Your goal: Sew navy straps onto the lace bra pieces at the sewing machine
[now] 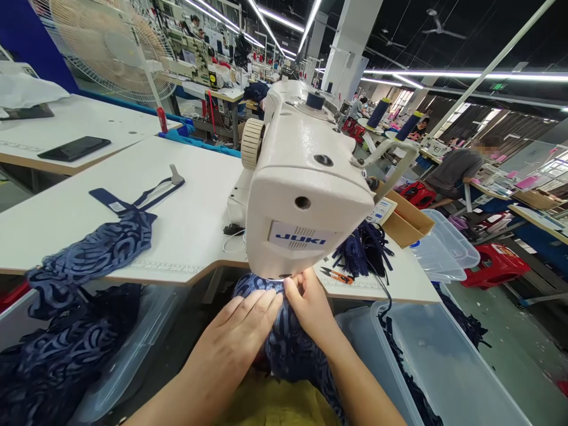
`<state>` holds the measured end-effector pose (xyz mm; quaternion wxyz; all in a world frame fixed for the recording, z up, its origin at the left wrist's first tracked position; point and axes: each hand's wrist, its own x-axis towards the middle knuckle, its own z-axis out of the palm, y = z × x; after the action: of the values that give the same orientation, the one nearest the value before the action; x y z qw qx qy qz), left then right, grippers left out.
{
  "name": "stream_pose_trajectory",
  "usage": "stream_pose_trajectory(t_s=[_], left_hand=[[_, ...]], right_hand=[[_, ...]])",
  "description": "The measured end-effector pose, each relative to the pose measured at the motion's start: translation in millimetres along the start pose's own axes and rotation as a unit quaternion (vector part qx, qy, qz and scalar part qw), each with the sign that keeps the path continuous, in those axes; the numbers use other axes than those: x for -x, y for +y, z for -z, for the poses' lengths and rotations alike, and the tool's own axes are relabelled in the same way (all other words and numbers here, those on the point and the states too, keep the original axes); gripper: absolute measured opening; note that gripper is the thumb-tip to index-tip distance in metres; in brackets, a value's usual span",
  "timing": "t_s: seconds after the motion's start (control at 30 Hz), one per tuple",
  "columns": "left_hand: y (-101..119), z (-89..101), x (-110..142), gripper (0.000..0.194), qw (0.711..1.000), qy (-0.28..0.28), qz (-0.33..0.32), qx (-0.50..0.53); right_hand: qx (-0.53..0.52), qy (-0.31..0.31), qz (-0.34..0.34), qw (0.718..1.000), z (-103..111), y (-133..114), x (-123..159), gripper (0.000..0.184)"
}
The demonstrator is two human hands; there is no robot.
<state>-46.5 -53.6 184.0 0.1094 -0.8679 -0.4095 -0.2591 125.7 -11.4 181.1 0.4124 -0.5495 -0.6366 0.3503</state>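
Observation:
A cream sewing machine (pixel 310 195) stands in front of me, its head hiding the needle area. Under it lies a navy patterned garment (pixel 288 337) that hangs down towards my lap. My left hand (pixel 248 319) rests on the cloth, its fingers stretched out and close together. Right beside it, my right hand (pixel 308 299) pinches the garment's edge between thumb and bent fingers, close below the machine head. Another navy garment (pixel 102 242) with a strap lies on the table to the left, partly hanging over the edge.
Orange-handled snips (pixel 337 276) and navy strips (pixel 364 248) lie right of the machine. A cardboard box (pixel 406 219) sits behind them. Clear plastic bins (pixel 444 349) flank me below the table. A phone (pixel 74 149) and a fan (pixel 110 47) are at left. A co-worker (pixel 461 165) sits at right.

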Motion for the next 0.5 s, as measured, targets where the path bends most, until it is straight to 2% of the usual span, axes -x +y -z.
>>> stream_pose_trajectory(t_s=[0.23, 0.5], left_hand=[[11.7, -2.1, -3.7, 0.034, 0.997, 0.027, 0.066, -0.014], [11.2, -3.7, -6.1, 0.035, 0.997, 0.028, 0.067, -0.038]], right_hand=[[0.047, 0.012, -0.01, 0.999, -0.2, -1.0, -8.4, 0.003], [0.109, 0.022, -0.013, 0.994, 0.0, -0.6, -13.5, 0.006]])
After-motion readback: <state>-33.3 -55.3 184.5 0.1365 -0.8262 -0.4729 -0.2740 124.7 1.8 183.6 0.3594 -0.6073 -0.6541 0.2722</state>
